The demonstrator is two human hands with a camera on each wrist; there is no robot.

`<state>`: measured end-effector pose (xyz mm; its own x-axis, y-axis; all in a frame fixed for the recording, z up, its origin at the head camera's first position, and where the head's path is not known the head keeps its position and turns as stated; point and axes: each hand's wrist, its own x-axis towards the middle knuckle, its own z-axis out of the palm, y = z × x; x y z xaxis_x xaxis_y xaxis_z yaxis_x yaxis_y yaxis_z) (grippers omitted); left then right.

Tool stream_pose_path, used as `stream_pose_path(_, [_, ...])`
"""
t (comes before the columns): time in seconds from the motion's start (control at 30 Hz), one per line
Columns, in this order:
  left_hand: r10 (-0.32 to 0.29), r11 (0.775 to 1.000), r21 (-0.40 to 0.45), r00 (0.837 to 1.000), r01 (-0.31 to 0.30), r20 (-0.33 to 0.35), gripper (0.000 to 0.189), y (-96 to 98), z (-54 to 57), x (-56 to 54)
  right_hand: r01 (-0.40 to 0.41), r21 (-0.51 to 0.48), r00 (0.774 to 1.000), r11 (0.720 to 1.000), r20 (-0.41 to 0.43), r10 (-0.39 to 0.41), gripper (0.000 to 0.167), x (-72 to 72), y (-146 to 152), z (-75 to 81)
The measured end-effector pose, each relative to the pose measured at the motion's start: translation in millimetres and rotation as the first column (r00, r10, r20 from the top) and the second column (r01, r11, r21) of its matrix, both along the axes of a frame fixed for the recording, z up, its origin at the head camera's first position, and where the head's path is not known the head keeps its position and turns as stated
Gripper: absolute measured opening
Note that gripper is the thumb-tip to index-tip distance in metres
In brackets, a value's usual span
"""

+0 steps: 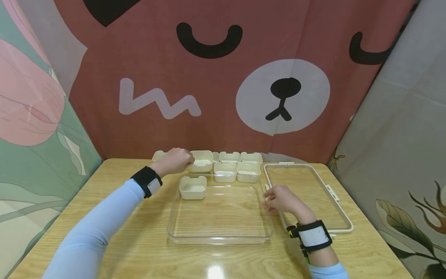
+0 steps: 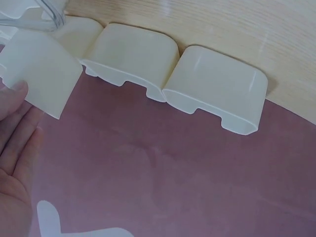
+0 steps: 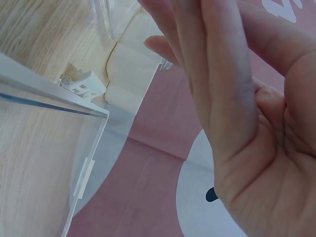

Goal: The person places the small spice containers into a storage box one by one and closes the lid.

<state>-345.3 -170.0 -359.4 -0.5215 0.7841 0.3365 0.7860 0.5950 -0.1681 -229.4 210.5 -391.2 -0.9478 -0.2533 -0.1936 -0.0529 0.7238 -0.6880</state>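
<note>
Several smooth tubs, clear rectangular tray

One cream box is held near the rear rim of the clear tray; a similar box stands inside, rear left.

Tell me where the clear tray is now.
In the head view, the clear tray sits on the table, left of the white frame, with one cream container in its back left corner and the right hand at its right.
</note>
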Motion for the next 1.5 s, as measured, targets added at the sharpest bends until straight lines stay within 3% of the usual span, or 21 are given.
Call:
stream_pose_path(0.3, [-0.015, 1.0, 0.007, 0.999, 0.015, -0.028, 0.02, 1.1, 9.8, 10.8, -0.002, -0.006, 1.0, 1.0, 0.008, 0.002, 0.041, -2.5, 0.2, -0.9])
stream_pose_path(0.5, [-0.056, 0.998, 0.003, 0.998, 0.056, -0.041, 0.017, 12.2, 18.9, 25.0, 0.002, -0.014, 1.0, 1.0, 0.007, -0.002, 0.039, -2.5, 1.2, -1.7])
stream_pose_path(0.77, [-0.068, 0.997, -0.041, 0.996, 0.066, -0.051, 0.01, 24.5, 26.4, 38.6, 0.007, -0.009, 1.0, 1.0, 0.004, -0.006, 0.04, -1.6, 0.5, 0.8])
stream_pose_path(0.97, [-0.104, 0.994, -0.036, 0.991, 0.102, -0.086, 0.011, 28.8, 25.8, 41.3, 0.007, 0.008, 1.0, 1.0, -0.002, -0.007, 0.04, -1.2, 0.1, 0.1])
stream_pose_path(1.27, [-0.115, 0.992, -0.063, 0.975, 0.105, -0.188, 0.022, 38.7, 22.2, 47.2, 0.0, 0.013, 1.0, 1.0, 0.005, 0.0, 0.041, -1.0, 1.4, 0.9])
stream_pose_path(1.5, [-0.145, 0.988, -0.075, 0.974, 0.134, -0.174, 0.026, 44.1, 20.6, 47.6, -0.008, 0.02, 1.0, 1.0, -0.004, 0.008, 0.041, -1.8, 1.4, 1.3])
